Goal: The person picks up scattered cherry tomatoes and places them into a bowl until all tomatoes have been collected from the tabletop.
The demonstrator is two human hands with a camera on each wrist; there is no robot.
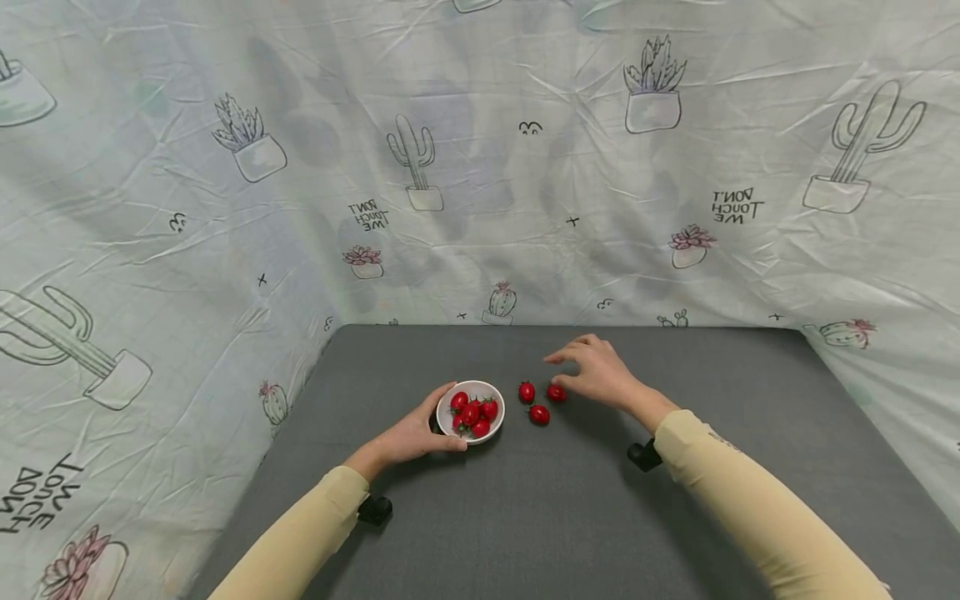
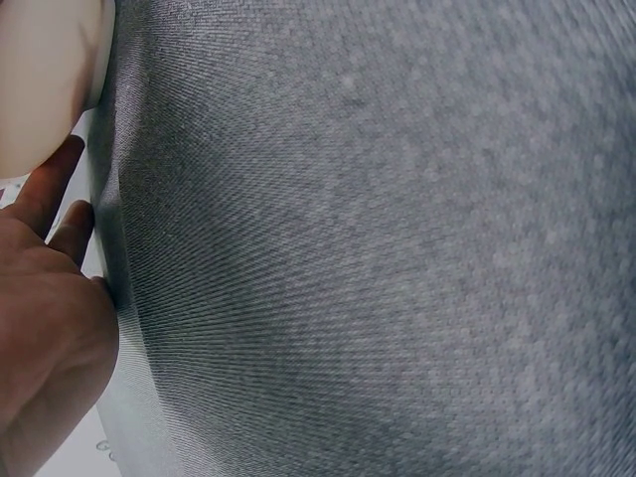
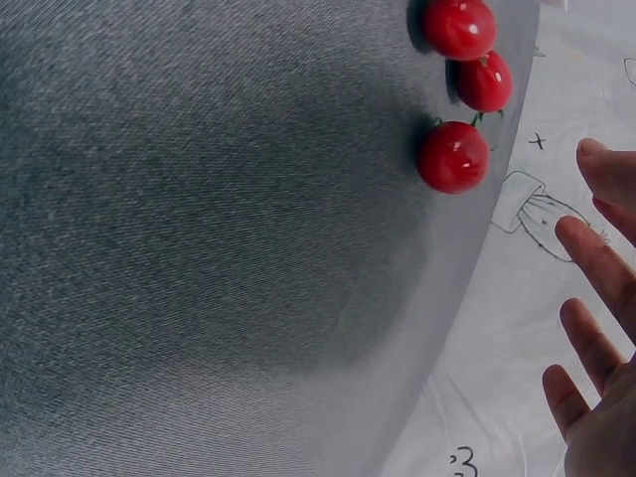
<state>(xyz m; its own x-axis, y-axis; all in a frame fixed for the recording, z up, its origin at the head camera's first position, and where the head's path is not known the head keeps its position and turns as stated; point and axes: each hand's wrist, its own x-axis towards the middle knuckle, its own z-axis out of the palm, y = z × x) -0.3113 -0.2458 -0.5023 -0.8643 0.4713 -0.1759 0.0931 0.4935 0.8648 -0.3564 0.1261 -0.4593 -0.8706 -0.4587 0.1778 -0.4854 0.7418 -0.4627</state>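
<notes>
With left hand (image 1: 411,435) clasping bowl (image 1: 481,389) and right hand (image 1: 600,372) spread apart, pinch nearest tomato (image 1: 557,392) lightly, sparing its skin.

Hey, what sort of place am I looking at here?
Probably a makeshift filming or work corner, though I can't be sure: wrinkled cactus-print sheeting hangs behind and beside a gray table, and black wrist-worn devices are visible.

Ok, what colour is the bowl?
White; the bowl shows best in the head view.
</notes>
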